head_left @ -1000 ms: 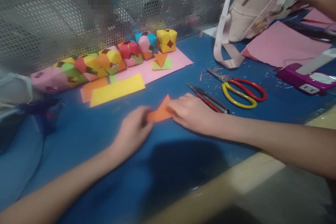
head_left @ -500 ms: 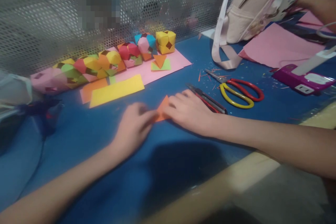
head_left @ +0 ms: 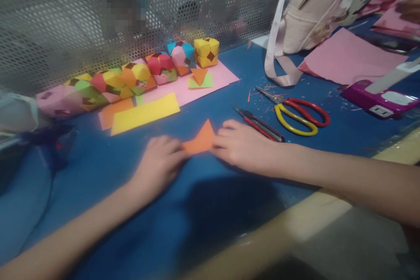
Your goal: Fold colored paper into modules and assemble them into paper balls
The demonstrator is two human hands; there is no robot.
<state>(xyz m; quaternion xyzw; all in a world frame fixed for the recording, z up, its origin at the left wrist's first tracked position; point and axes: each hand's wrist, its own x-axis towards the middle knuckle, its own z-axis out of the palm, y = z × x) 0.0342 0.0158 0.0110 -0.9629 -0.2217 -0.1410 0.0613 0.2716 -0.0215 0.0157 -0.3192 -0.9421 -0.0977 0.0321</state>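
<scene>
A small folded piece of orange paper [head_left: 201, 138] lies between my hands on the blue tabletop, one point of it sticking up and away from me. My left hand [head_left: 159, 157] pinches its left corner between thumb and fingers. At its right corner my right hand [head_left: 241, 145] grips the edge with the fingertips. Just beyond my right hand lies a red and black craft knife [head_left: 260, 126]. Farther off sit a yellow paper strip [head_left: 146, 114] and an orange triangle [head_left: 199, 76] on a green piece [head_left: 206, 82].
Folded paper balls [head_left: 136, 76] line the perforated metal wall [head_left: 65, 22]. Scissors [head_left: 295, 113] with red and yellow handles lie right, near a purple power strip [head_left: 377, 100], pink paper [head_left: 351, 57] and a bag [head_left: 305, 13]. A dark glue gun [head_left: 52, 144] stands left.
My hands have moved apart, my left hand sliding left, so more of the orange paper shows. Another person's hand at the top right has drawn back.
</scene>
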